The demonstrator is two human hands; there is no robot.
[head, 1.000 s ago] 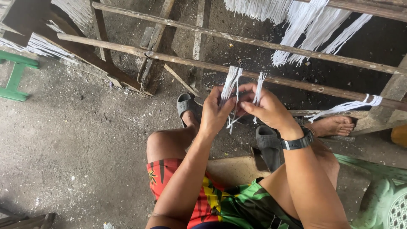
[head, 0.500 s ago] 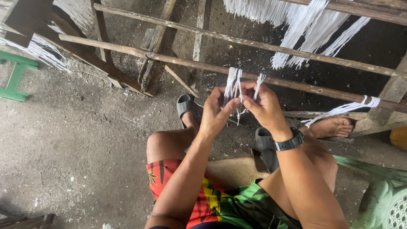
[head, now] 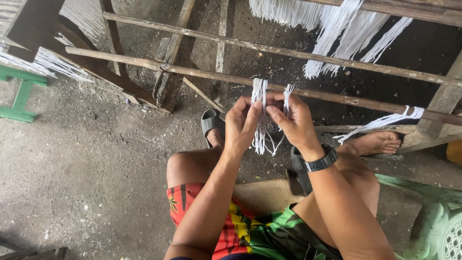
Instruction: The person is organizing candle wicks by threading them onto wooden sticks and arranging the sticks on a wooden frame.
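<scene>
My left hand (head: 243, 124) and my right hand (head: 292, 121) meet in front of a long wooden pole (head: 192, 73) of a loom-like frame. Both pinch a small bunch of white threads (head: 260, 96) that hangs over the pole. The loose thread ends (head: 262, 140) dangle below my fingers. A black watch (head: 320, 161) is on my right wrist. I sit with knees apart in colourful shorts (head: 240, 226).
More white thread bundles (head: 337, 33) hang from an upper pole, and another bunch (head: 385, 123) is tied at the right. A green stool (head: 19, 96) stands at the left, a green plastic chair (head: 433, 226) at the right. Grey sandals (head: 211, 123) lie on the concrete floor.
My hands have stayed on the same thread bunch and shifted slightly. My fingers have worked along the strands, with the bunch now held more upright between both hands.
</scene>
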